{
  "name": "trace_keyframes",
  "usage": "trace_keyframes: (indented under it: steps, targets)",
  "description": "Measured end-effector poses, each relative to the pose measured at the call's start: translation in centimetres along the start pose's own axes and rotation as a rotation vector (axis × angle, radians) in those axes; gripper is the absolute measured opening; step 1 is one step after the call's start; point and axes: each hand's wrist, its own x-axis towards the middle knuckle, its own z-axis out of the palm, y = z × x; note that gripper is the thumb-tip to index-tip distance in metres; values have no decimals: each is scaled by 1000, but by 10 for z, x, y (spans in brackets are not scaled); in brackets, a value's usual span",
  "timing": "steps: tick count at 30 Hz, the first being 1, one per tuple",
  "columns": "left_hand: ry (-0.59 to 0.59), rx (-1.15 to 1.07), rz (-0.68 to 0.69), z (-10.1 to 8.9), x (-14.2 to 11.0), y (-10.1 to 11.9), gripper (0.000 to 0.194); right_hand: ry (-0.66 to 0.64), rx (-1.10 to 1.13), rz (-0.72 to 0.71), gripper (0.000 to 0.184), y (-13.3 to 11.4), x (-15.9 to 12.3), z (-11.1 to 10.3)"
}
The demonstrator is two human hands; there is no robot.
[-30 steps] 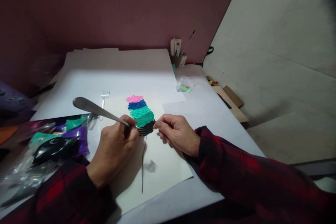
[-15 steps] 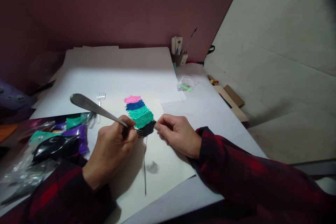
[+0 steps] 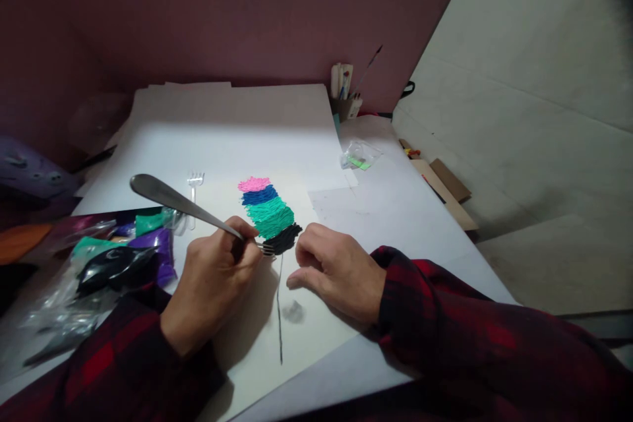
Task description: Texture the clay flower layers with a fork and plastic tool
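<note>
My left hand [image 3: 217,277] is closed around a metal fork [image 3: 182,203], its handle slanting up to the left. The fork's tines touch the paper at the lower left edge of a black clay band [image 3: 281,239]. Above that band run textured bands of green clay [image 3: 270,214], blue clay [image 3: 260,195] and pink clay [image 3: 254,184]. Just right of the black clay, my right hand [image 3: 341,270] rests on the paper [image 3: 257,356], fingers curled and thumb apart, with nothing visible in it. A dark line [image 3: 279,310] runs down the paper below the clay.
To the left lie plastic bags of coloured clay [image 3: 123,264]. A clear plastic fork [image 3: 194,191] lies beyond my left hand. Farther back are a small clear bag with green clay [image 3: 360,157] and a pen holder [image 3: 345,105]. Cardboard [image 3: 445,191] lies past the table's right side.
My right hand's pinch at the black clay has loosened; the thumb has moved down, away from the fingers. My left hand keeps the fork at the black clay's edge. The view has shifted slightly.
</note>
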Motion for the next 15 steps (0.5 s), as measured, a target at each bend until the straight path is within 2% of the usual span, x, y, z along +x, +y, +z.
trace_keyframes:
  steps: [15]
  targets:
    - [-8,-14,-21,-2,-6,1,9,5,12,-19,28,2,0,1]
